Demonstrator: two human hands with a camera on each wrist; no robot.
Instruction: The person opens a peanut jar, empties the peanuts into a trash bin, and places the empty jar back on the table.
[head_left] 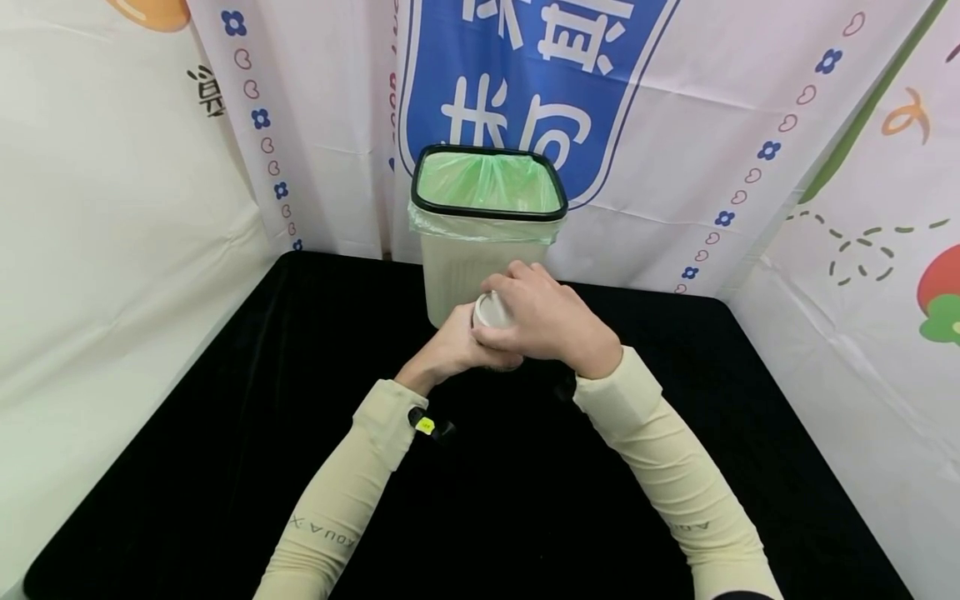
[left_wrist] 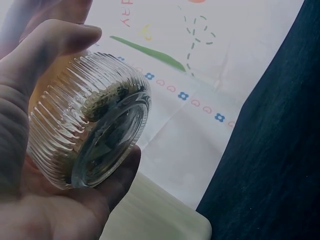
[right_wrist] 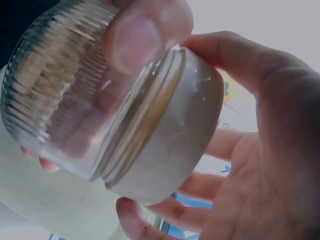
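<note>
My left hand (head_left: 459, 340) holds a ribbed clear glass jar (left_wrist: 75, 120), with fingers and thumb round its body. Small knobbly, brownish-green pieces (left_wrist: 107, 100) show through the glass near its bottom. The jar has a pale, off-white lid (right_wrist: 175, 135), which my right hand (head_left: 546, 315) grips by its edge. In the right wrist view the lid sits at the jar's mouth with ridged rings showing between it and the glass; whether it is loose I cannot tell. The jar is tilted and held above the table, in front of the bin.
Behind my hands stands a pale bin (head_left: 453, 271) with a black rim and a green-tinted plastic liner (head_left: 487, 183). A black cloth (head_left: 225, 417) covers the table. Printed white sheets (head_left: 330, 125) hang at the back and both sides.
</note>
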